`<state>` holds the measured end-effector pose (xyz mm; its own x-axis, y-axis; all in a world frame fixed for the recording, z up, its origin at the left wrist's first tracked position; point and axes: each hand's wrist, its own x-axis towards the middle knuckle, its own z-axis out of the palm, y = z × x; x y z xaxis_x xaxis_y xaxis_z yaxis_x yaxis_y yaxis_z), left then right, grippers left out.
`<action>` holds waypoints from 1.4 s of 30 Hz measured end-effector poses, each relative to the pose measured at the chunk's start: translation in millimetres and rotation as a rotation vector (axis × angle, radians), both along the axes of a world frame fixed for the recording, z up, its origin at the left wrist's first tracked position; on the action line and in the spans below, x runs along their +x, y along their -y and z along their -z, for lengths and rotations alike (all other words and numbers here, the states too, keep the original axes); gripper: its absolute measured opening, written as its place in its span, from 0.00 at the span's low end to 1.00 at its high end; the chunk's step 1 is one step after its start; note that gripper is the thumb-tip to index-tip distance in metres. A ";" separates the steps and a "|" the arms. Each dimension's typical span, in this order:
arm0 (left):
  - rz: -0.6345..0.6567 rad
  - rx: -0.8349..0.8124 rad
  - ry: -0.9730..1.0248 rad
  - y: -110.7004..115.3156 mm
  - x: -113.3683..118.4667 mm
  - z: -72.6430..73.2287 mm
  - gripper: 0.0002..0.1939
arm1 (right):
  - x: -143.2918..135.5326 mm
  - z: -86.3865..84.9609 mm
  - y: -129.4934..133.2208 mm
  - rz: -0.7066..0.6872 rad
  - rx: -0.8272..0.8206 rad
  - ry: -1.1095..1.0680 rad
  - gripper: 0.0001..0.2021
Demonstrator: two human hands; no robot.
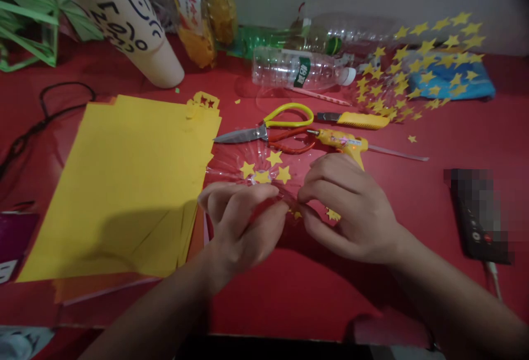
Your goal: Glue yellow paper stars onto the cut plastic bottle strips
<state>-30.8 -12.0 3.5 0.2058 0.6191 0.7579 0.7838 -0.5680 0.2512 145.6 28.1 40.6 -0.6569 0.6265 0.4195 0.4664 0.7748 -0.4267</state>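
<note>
A clear plastic piece cut into fanned-out strips (pixel 226 162) lies in front of me, with several yellow stars (pixel 274 157) on it. My left hand (pixel 243 225) is closed, thumb and forefinger pinching a thin clear strip at its near side. Facing it, my right hand (pixel 351 211) pinches the same strip a short way to the right. A few more small yellow stars (pixel 333 214) show under the right hand. Just beyond that hand lies a yellow glue gun (pixel 336 139) with a glue stick in it. Scissors with yellow and red handles (pixel 264 131) rest behind the plastic piece.
Yellow paper sheets (pixel 124 183) are stacked at left. A utility knife (pixel 363 121) and a clear bottle (pixel 281 68) lie behind the scissors. Another plastic piece covered with stars (pixel 400 89) stands back right. A white cup (pixel 161 68) stands back left; a phone (pixel 475 216) lies right.
</note>
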 end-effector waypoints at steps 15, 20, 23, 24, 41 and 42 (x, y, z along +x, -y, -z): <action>0.021 -0.037 0.025 -1.7 -0.8 -1.0 0.10 | -2.5 2.4 0.5 0.040 0.028 0.001 0.06; 0.016 -0.036 0.026 -1.4 -1.5 0.5 0.11 | -3.6 2.5 0.5 0.052 0.026 -0.001 0.06; -0.002 -0.049 0.027 -1.4 -2.0 1.0 0.10 | -2.9 1.5 1.5 0.063 0.018 -0.004 0.05; -0.003 -0.066 0.033 -1.4 -2.5 1.1 0.11 | -2.4 1.0 2.2 0.071 0.024 -0.017 0.04; -0.058 -0.089 0.094 -2.5 -3.8 0.4 0.14 | -3.3 6.4 5.2 0.037 0.427 0.005 0.06; -0.055 -0.086 0.095 -2.5 -3.9 0.4 0.14 | -3.5 6.5 5.2 0.036 0.425 0.003 0.06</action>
<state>-34.7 -9.5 3.1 0.0995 0.6910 0.7160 0.7836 -0.4978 0.3716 142.1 22.9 34.1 -0.6397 0.4207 0.6432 0.4971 0.8647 -0.0712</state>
